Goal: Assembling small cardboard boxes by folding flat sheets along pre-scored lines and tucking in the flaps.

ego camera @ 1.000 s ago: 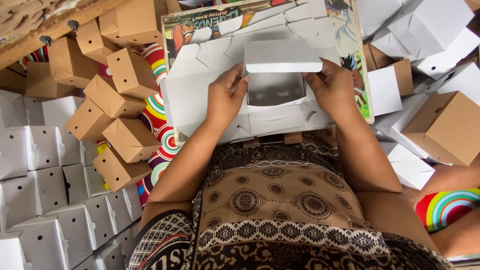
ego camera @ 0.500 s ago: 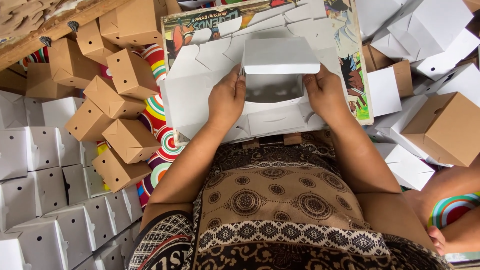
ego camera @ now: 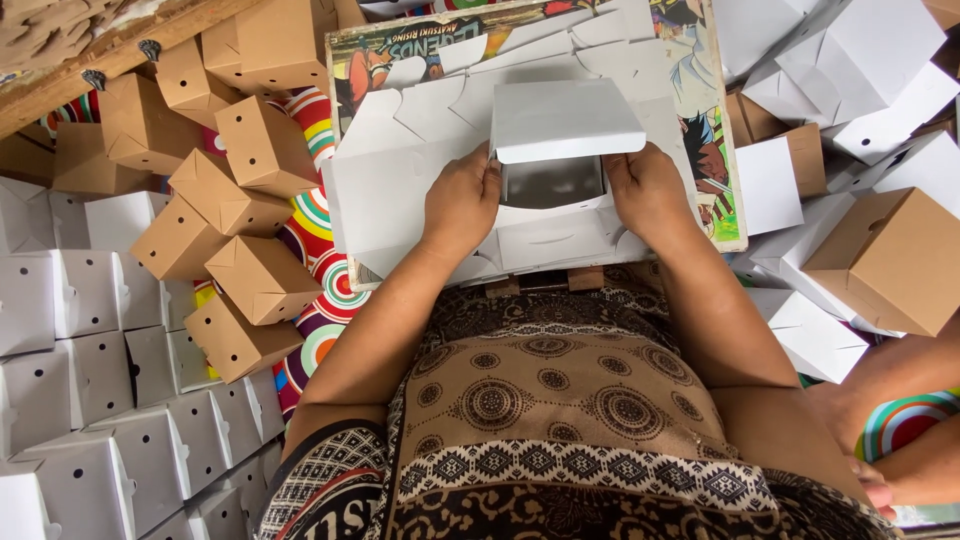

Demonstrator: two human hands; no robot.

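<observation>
Holding a half-formed white paperboard box (ego camera: pixel 560 150) between both hands, the person keeps it over a stack of flat white die-cut box blanks (ego camera: pixel 400 190) on a colourfully printed board (ego camera: pixel 715 150) across the lap. Left hand (ego camera: pixel 462 203) grips the box's left wall, fingers curled over the edge; right hand (ego camera: pixel 648 190) grips the right wall likewise. The lid flap stands raised and the cavity beneath it is open and dark.

Judgement: the box is light, thin and only stiff along its folds; panels would crease or buckle if squeezed mid-face, so side walls near the corners are the sound places to hold.

Folded brown cardboard boxes (ego camera: pixel 235 215) are piled at left over a striped mat, rows of folded white boxes (ego camera: pixel 90 400) below them. Another person's arm (ego camera: pixel 915 440) shows at lower right.
</observation>
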